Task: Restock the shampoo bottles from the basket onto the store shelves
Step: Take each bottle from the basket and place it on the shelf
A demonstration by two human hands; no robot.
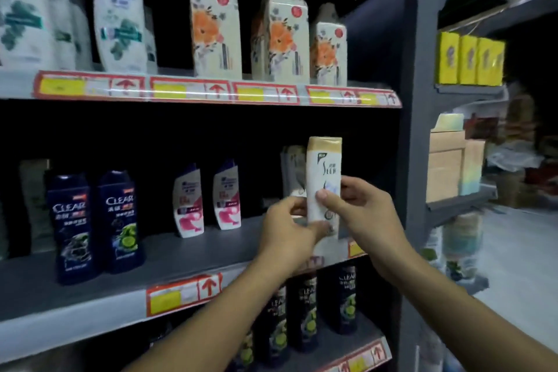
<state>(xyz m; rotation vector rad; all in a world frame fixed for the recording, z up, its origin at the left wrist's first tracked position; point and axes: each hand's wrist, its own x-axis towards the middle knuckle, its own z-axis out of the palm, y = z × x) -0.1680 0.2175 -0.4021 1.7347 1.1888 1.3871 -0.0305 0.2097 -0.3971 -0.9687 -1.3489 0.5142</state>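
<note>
A tall white shampoo bottle (323, 169) with a gold cap stands upright over the right end of the middle shelf (187, 254). My left hand (287, 232) grips its lower left side and my right hand (359, 211) holds its right side, thumb across the label. Whether its base rests on the shelf is hidden by my hands. A similar pale bottle (292, 166) stands right behind it. The basket is out of view.
Two dark blue Clear bottles (96, 220) and two small white-and-pink bottles (208, 199) stand further left on the same shelf. White bottles and flowered cartons (265, 33) fill the shelf above, dark bottles (305, 311) the one below. A grey upright (413, 130) bounds the right side.
</note>
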